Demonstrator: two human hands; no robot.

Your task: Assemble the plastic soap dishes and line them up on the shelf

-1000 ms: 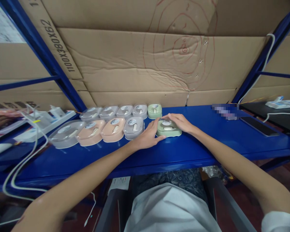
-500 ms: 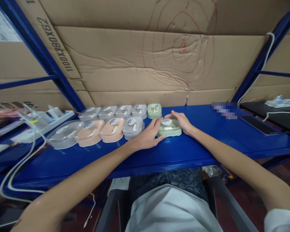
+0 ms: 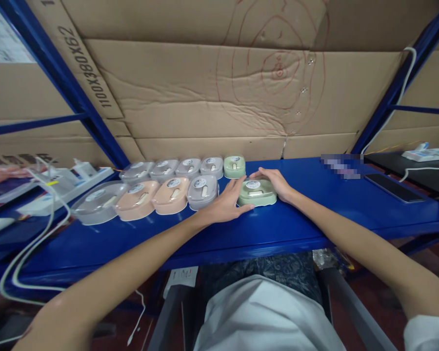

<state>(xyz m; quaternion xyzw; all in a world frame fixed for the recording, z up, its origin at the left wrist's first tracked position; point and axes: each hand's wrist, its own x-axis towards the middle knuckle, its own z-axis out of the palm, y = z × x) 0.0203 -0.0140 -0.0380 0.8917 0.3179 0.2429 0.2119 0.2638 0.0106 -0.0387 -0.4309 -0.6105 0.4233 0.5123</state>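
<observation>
A green lunch box with a clear cover and a round label lies flat on the blue table. Both hands enclose it from the sides. My left hand rests along its left side, fingers stretched forward and thumb apart near the front edge. My right hand curves round the right side, its fingertips reaching behind the box. Just left of my left hand sits a grey-purple lunch box, and a smaller green box stands behind. The undersides of my fingers are hidden.
Two rows of lunch boxes line the left, including peach boxes and a large grey box. White power strips and cables lie at far left. A phone lies at right. Cardboard backs the blue table.
Both hands stay around the green lunch box, with hardly any shift. The camera view has moved slightly.
</observation>
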